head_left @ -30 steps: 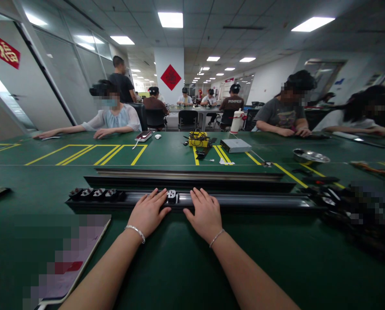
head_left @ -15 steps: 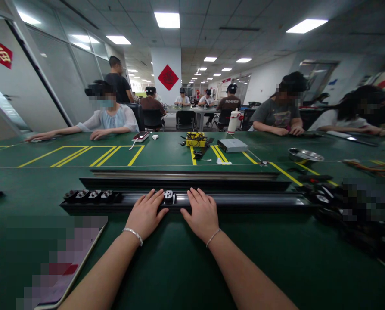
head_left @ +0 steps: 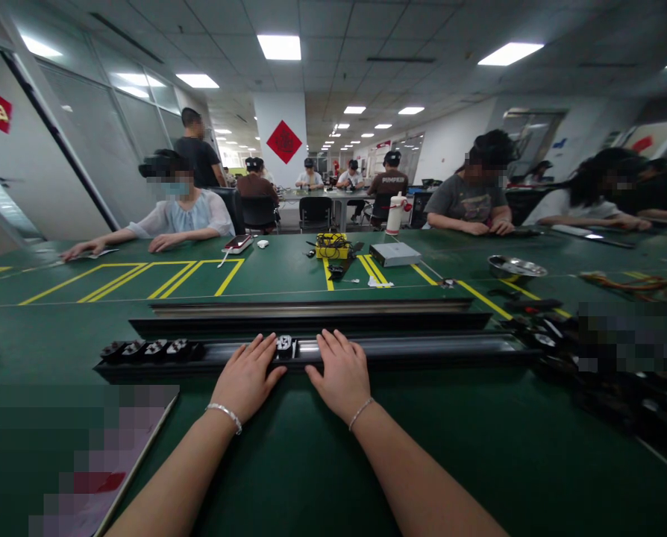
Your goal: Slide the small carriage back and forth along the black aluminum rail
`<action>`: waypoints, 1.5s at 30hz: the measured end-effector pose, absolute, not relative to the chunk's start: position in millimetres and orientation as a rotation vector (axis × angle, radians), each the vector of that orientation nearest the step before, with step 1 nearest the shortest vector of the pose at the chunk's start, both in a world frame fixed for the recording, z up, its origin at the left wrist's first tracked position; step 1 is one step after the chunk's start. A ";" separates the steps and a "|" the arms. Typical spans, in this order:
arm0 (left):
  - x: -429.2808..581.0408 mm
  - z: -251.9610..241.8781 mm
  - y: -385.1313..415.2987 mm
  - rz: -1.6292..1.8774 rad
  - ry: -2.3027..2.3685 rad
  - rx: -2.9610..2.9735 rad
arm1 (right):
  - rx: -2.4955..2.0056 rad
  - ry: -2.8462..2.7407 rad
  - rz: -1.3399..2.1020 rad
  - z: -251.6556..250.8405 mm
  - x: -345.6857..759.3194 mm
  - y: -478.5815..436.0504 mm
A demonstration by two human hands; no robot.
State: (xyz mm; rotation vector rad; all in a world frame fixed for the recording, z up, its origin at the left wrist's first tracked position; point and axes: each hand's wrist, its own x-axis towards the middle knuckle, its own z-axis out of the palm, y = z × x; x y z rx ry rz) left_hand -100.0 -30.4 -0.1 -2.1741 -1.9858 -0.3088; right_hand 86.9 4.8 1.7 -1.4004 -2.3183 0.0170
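Observation:
A long black channel-shaped rail (head_left: 423, 347) lies crosswise on the green table before me. My left hand (head_left: 245, 380) lies flat on it, fingers stretched out, just left of a small black-and-white socket-like module (head_left: 284, 344) seated in the channel. To the right of that module, my right hand (head_left: 339, 377) rests on the rail with its fingers extended. Neither hand wraps round anything. Several similar modules (head_left: 155, 349) sit in a row at the rail's left end. Parts of the rail are hidden under my hands.
Further black rails (head_left: 311, 322) lie parallel behind. Dark parts (head_left: 546, 339) are heaped at the right. Beyond stand a yellow box with cables (head_left: 333, 246), a grey box (head_left: 395, 253) and a metal bowl (head_left: 516, 267). Co-workers sit across the table.
The whole view has shifted slightly, so things appear a little further left. My hands keep the same place on the rail. A seated person's arm at far left has drawn in slightly.

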 end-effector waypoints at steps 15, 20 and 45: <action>-99.7 2.4 -28.4 -0.274 -2.019 -2.182 | -1.375 -2.311 0.002 0.8 86.9 5.1; -99.8 3.3 -28.2 -0.281 -2.028 -2.184 | -1.398 -2.319 0.002 1.6 86.5 4.8; -100.2 3.8 -28.2 -0.329 -2.051 -2.204 | -1.403 -2.332 0.000 2.8 86.3 4.4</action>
